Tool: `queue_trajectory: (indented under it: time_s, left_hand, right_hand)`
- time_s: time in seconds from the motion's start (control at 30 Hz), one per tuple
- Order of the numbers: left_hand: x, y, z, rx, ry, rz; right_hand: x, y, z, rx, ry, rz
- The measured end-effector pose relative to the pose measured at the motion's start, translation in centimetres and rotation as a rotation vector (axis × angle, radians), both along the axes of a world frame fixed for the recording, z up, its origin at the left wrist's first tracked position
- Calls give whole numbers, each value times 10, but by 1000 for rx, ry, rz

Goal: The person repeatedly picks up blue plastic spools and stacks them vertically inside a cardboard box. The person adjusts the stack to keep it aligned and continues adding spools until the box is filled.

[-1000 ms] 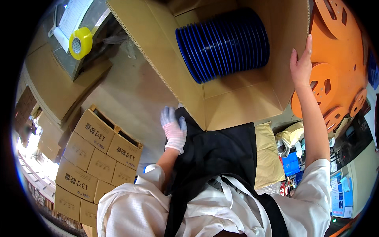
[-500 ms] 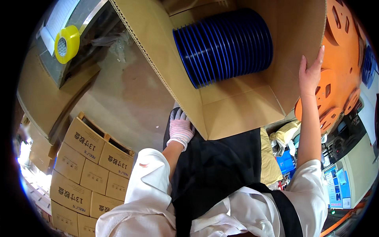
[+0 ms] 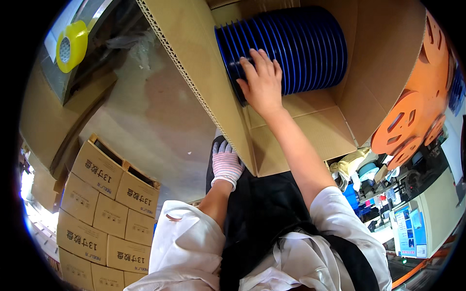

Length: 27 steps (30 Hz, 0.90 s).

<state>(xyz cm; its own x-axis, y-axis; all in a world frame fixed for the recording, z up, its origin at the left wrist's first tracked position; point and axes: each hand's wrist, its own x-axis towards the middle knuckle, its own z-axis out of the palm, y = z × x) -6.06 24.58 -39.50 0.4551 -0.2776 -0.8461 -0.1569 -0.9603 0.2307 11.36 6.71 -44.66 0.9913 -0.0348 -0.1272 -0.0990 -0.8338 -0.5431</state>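
Observation:
A large open cardboard box [image 3: 383, 72] is tilted in front of me. Inside it, a row of dark blue plastic reels [image 3: 308, 51] lies on its side, their thin rims close together. My bare right hand [image 3: 263, 85] reaches over the left end of the row, fingers spread against the rims; what the fingertips touch is partly hidden. Low beside the box's left wall, my left hand [image 3: 226, 167] in a striped, grey-fingered glove rests flat on my dark-clad leg, its fingers outstretched and holding nothing.
Orange slotted reels [image 3: 398, 123] stand to the right of the box. At upper left, a yellow tape roll [image 3: 72, 47] sits on a metal edge. Several stacked cartons [image 3: 92, 208] fill the lower left. A pale cabinet [image 3: 439, 203] with a blue poster stands at lower right.
My right hand has left the box's right wall and moved left onto the blue reels. My left hand stays on my leg. The view has shifted slightly.

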Motion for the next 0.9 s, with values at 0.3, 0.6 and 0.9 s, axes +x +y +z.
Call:
queue_trajectory:
  time_s: [0.3,0.6,0.9]
  left_hand:
    - [-9,4,-3,-34,-89,47]
    - [-7,1,-2,-43,-93,109]
    - [-5,-1,-4,15,-22,24]
  right_hand:
    - [17,20,-16,-233,253,138]
    - [21,5,-23,-309,317,152]
    - [-95,11,49,-111,404,113]
